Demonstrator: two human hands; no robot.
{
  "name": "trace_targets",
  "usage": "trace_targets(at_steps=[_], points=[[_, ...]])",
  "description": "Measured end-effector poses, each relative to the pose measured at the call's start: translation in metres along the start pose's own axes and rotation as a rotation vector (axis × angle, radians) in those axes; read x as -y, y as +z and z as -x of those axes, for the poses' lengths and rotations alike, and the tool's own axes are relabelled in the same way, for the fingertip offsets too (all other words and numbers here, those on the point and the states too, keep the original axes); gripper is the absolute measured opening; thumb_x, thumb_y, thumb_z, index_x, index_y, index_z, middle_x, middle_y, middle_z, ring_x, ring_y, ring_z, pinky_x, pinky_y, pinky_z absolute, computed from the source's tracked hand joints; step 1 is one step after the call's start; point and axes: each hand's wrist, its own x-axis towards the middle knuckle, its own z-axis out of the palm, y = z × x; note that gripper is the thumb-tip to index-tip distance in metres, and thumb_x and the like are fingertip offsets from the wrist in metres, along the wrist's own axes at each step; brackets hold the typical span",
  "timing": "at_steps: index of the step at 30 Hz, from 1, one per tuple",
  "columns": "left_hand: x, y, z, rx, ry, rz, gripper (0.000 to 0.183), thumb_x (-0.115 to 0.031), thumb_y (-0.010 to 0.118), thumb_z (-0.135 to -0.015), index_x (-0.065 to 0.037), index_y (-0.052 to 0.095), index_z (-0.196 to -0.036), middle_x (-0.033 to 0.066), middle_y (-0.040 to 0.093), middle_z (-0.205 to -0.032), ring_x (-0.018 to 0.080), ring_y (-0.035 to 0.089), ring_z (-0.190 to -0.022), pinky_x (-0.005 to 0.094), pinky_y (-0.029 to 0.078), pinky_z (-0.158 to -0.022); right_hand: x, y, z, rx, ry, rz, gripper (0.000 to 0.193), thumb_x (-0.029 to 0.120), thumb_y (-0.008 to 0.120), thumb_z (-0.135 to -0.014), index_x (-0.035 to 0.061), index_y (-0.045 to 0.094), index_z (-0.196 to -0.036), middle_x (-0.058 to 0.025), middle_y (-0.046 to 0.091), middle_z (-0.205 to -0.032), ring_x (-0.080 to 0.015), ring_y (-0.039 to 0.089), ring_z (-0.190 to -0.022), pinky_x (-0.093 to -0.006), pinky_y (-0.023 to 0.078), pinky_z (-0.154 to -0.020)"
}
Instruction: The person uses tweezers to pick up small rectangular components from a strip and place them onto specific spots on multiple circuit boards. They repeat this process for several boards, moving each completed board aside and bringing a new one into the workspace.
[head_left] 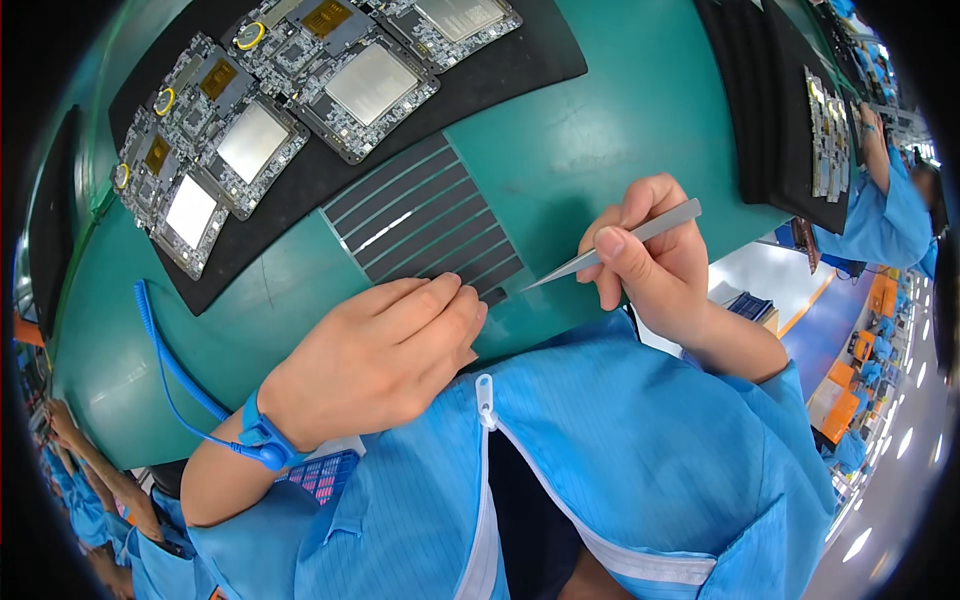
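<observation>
Metal tweezers (622, 243) are gripped in my right hand (655, 260), thumb on top, with their fine tip pointing left just past the corner of a sheet of dark strips (425, 215). That sheet lies flat on the green mat, its strips divided by narrow green gaps. Over its near end rests my left hand (375, 355), palm down and fingers stretched out side by side, hiding part of the strips. A short dark piece (494, 297) shows beside its fingertips. Around my left wrist sits a blue wrist strap (265, 438).
Several circuit boards (255, 145) with silver plates lie on a black foam pad (525, 55) across the far left. A coiled blue cord (165, 350) runs from the strap. More black pads (765, 110) holding a board are stacked at right. Other people in blue work on both sides.
</observation>
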Motion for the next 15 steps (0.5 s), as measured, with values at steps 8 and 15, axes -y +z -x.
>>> trace_targets(at_steps=[8, 15], points=[[0.0013, 0.0056, -0.0005, -0.017, 0.008, -0.006, 0.032, -0.009, 0.072, -0.070, 0.007, 0.061, -0.095, 0.0129, 0.060, -0.097, 0.0255, 0.060, -0.089, 0.0328, 0.054, -0.068, -0.0056, 0.0055, -0.0015, 0.051, -0.071, 0.195, 0.022, 0.005, 0.057, -0.090, 0.0024, 0.038, -0.100, -0.0079, 0.057, -0.077, -0.0058, 0.054, -0.056, -0.0178, 0.044, -0.049], [-0.0026, 0.0038, -0.0021, 0.025, 0.015, -0.063, 0.030, -0.009, 0.072, -0.069, 0.008, 0.062, -0.091, 0.0127, 0.060, -0.096, 0.0251, 0.059, -0.090, 0.0327, 0.054, -0.068, -0.0070, 0.0067, -0.0041, 0.108, -0.100, 0.146, 0.020, 0.007, 0.055, -0.091, 0.0031, 0.037, -0.100, -0.0086, 0.057, -0.077, -0.0071, 0.055, -0.055, -0.0186, 0.045, -0.049]])
